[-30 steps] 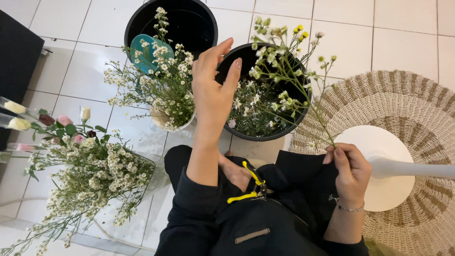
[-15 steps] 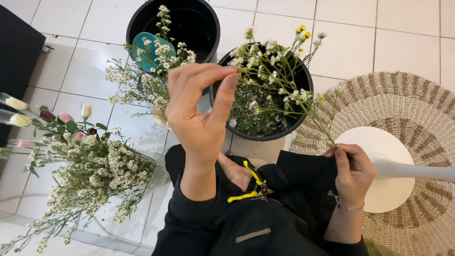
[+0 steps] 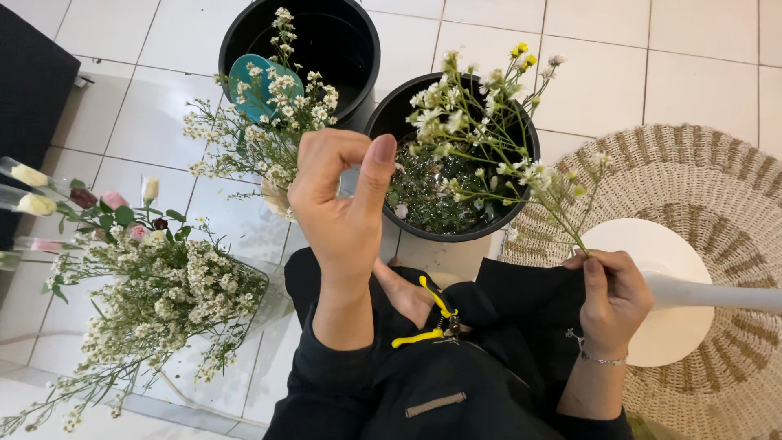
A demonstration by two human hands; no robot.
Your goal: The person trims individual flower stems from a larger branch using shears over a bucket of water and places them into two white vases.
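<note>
Our right hand (image 3: pixel 612 295) grips a flower sprig (image 3: pixel 521 167).
Our left hand (image 3: pixel 342 213) hovers before the black bucket (image 3: pixel 387 122), fingers curled, grip empty.

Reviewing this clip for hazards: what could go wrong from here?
1. The right hand pinches the thin flower stems low down; the long sprays lean over the black bucket and could snap or snag.
2. The yellow-handled snips lie loose on the lap and may slide off if the legs shift.
3. The left hand is raised close to the small white blooms and might knock them.
</note>
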